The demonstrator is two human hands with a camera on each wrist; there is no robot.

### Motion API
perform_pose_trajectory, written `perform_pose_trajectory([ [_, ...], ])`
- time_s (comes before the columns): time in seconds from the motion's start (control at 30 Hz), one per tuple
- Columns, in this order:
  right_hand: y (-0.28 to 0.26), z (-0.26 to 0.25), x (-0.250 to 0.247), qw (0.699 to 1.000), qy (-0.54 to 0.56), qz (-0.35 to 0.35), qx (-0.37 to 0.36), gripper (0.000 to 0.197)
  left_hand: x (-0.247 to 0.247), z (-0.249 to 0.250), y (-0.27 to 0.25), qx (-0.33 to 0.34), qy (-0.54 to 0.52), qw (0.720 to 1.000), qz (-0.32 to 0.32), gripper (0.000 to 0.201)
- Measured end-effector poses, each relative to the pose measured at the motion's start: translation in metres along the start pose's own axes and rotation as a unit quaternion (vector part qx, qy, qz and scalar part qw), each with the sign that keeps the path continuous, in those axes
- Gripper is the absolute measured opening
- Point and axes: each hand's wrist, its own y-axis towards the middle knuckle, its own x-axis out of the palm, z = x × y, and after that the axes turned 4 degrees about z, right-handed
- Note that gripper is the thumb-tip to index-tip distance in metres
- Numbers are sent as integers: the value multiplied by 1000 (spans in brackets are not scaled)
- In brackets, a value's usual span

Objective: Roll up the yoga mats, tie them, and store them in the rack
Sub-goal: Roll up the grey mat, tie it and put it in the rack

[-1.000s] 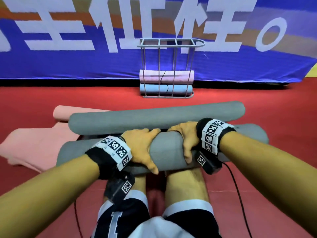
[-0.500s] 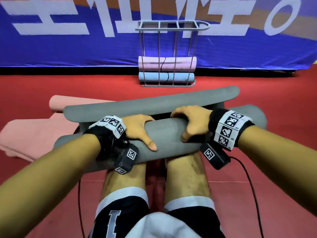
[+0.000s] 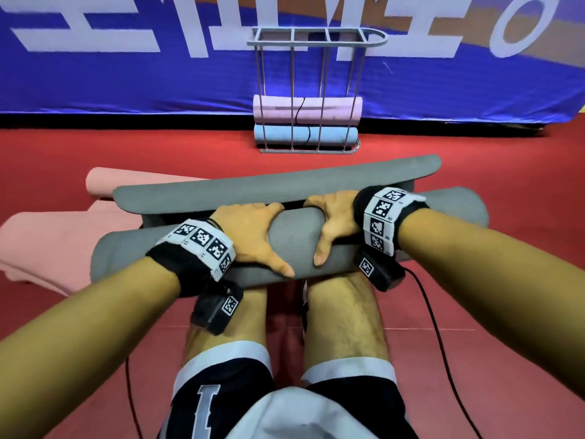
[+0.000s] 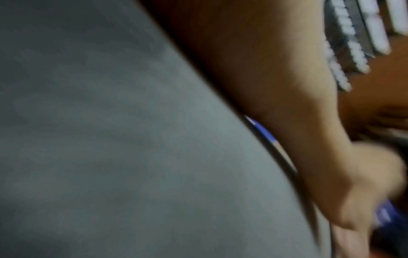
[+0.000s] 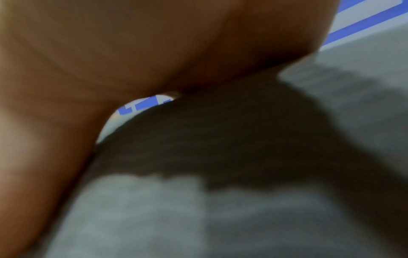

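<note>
A thick grey yoga mat roll (image 3: 294, 242) lies crosswise over my shins. My left hand (image 3: 253, 236) and right hand (image 3: 335, 220) grip its middle side by side, fingers curled over the far side, thumbs on the near side. Just beyond the roll, the mat's loose grey end (image 3: 275, 188) arches up off the floor. The left wrist view is blurred, showing grey mat (image 4: 110, 139) beside my hand (image 4: 287, 87). In the right wrist view my palm (image 5: 110, 52) sits above the shadowed mat (image 5: 243, 218). The metal rack (image 3: 316, 39) stands against the far wall.
The rack holds a pink roll (image 3: 307, 109) above a light blue roll (image 3: 304, 136), each tied with a black cord. A pink mat (image 3: 47, 245) lies partly unrolled on the red floor to my left. A blue banner (image 3: 126, 77) covers the wall.
My hands rolled the grey mat away from me and took a fresh grip. The roll sits closer to the loose end, which looks shorter and more raised.
</note>
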Motion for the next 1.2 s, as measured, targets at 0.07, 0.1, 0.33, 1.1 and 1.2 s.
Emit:
perform_pose_trajectory([
  [0.07,8,0,-3,1000,19,-19,10,100,6,4,-1,-6,18,999,28,126],
  [0.1,11,-1,-6,999,25,-26,10,99,7,4,-1,-11,19,999,40,128],
  [0.33,12,6,-2,996,39,74,-20,111,1,0,8,-20,30,998,53,126],
  [1.1,24,22,3,941,67,317,94,62,0,20,11,-11,22,998,57,125],
  [1.2,27,16,-9,949,-30,304,81,67,0,20,13,-12,22,998,58,125],
])
